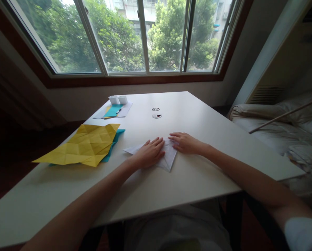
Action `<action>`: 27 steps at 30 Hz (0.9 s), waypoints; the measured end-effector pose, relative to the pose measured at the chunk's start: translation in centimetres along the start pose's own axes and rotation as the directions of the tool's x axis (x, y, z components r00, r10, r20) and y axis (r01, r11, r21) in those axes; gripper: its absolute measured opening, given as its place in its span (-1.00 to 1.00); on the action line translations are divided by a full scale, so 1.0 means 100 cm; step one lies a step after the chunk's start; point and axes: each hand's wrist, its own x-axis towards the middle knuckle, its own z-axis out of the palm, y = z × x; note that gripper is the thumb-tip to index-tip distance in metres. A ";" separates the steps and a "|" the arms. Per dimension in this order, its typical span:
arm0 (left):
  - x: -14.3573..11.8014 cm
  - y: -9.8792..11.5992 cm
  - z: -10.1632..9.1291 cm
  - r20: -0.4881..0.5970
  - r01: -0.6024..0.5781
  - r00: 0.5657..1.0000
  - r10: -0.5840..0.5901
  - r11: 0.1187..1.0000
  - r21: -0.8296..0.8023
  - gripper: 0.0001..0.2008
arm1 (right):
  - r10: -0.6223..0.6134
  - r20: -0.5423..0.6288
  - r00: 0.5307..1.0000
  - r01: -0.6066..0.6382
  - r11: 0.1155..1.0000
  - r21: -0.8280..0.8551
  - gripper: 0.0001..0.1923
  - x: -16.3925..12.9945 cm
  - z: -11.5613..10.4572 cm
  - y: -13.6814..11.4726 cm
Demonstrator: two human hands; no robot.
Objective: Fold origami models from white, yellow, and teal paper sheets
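On the white table [198,115], the left hand [149,152] lies flat, fingers spread, pressing the folded white paper [169,158]. At three o'clock of it, the right hand [184,142] rests open-palmed on the paper's edge. Yellow paper [85,144] lies at nine o'clock.

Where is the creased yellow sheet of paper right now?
The yellow sheet lies on the left side of the white table, overlapping a teal sheet, left of the white folded paper under both hands.
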 end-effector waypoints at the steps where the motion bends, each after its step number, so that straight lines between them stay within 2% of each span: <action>1: 0.001 0.000 0.003 0.024 -0.009 1.000 0.010 1.000 -0.016 -0.46 | -0.019 0.002 1.000 0.019 1.000 0.022 -0.54 0.001 0.004 -0.004; 5: 0.004 -0.007 0.008 0.061 -0.048 0.997 0.051 0.998 -0.050 -0.42 | -0.050 0.086 0.995 0.038 0.990 0.133 -0.46 0.003 0.016 -0.009; 9: 0.005 -0.013 0.004 0.103 -0.055 0.993 0.061 0.997 -0.061 -0.40 | 0.017 0.195 0.981 -0.059 0.976 0.211 -0.33 0.001 0.021 -0.004; 11: 0.003 -0.015 0.002 0.119 -0.001 0.993 0.008 0.998 -0.055 -0.38 | 0.066 0.219 0.974 -0.112 0.972 0.206 -0.30 -0.001 0.022 -0.003; 14: -0.004 -0.022 -0.002 0.147 0.165 0.976 -0.159 0.986 -0.031 -0.30 | 0.158 0.237 0.959 -0.201 0.965 0.167 -0.26 -0.004 0.021 -0.002; 18: -0.014 -0.040 -0.005 0.207 0.406 0.893 -0.400 0.914 0.018 -0.17 | 0.249 0.329 0.911 -0.301 0.946 0.118 -0.10 -0.009 0.012 0.005; 20: -0.017 -0.050 -0.006 0.233 0.447 0.867 -0.440 0.894 0.027 -0.11 | 0.264 0.395 0.880 -0.331 0.937 0.111 -0.04 -0.012 0.007 0.013; 23: -0.019 -0.056 -0.009 0.255 0.453 0.857 -0.447 0.891 0.038 -0.07 | 0.262 0.463 0.847 -0.347 0.932 0.107 0.03 -0.016 0.000 0.025; 25: -0.019 -0.056 -0.011 0.259 0.464 0.849 -0.461 0.884 0.054 -0.08 | 0.247 0.461 0.852 -0.330 0.938 0.107 0.05 -0.016 -0.004 0.030; 27: -0.020 -0.054 -0.012 0.256 0.473 0.844 -0.472 0.879 0.061 -0.10 | 0.215 0.417 0.883 -0.286 0.951 0.115 0.03 -0.015 -0.007 0.033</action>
